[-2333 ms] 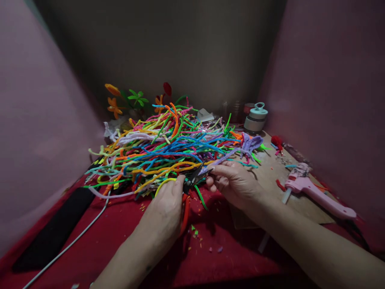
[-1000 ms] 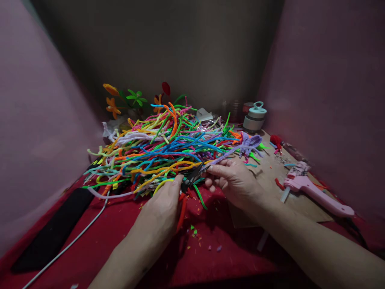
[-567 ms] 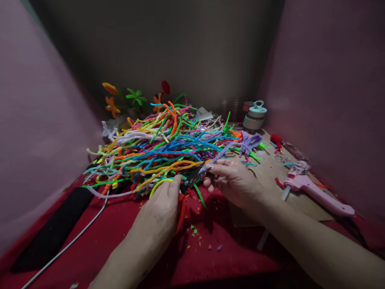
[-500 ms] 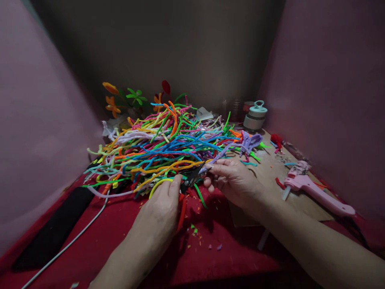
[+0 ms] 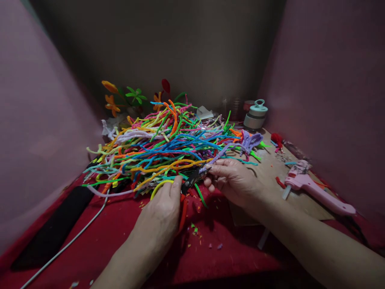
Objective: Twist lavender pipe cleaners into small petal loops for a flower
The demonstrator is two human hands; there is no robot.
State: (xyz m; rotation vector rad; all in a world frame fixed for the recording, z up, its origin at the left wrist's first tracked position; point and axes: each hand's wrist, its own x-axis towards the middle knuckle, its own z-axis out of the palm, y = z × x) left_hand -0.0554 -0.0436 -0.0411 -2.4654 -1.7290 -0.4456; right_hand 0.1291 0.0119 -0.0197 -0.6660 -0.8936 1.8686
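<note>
My left hand (image 5: pixel 164 210) is closed round red-handled cutters (image 5: pixel 190 184) whose dark blades point up and right. My right hand (image 5: pixel 233 180) pinches the stem of a lilac pipe-cleaner flower (image 5: pixel 249 140); the stem end lies at the blades. Both hands rest at the near edge of a big heap of coloured pipe cleaners (image 5: pixel 162 144) on a red cloth (image 5: pixel 120 241).
A pink glue gun (image 5: pixel 313 190) lies on a brown board (image 5: pixel 270 172) at the right. Tape rolls (image 5: pixel 255 116) stand at the back, finished pipe-cleaner flowers (image 5: pixel 126 96) at the back left. A black strip (image 5: pixel 51 230) and white cable (image 5: pixel 75 237) lie left. Pink walls close in both sides.
Hardly anything has moved. Both hands keep their hold, and the cutter blades stay at the lilac stem; the view has tipped very slightly.
</note>
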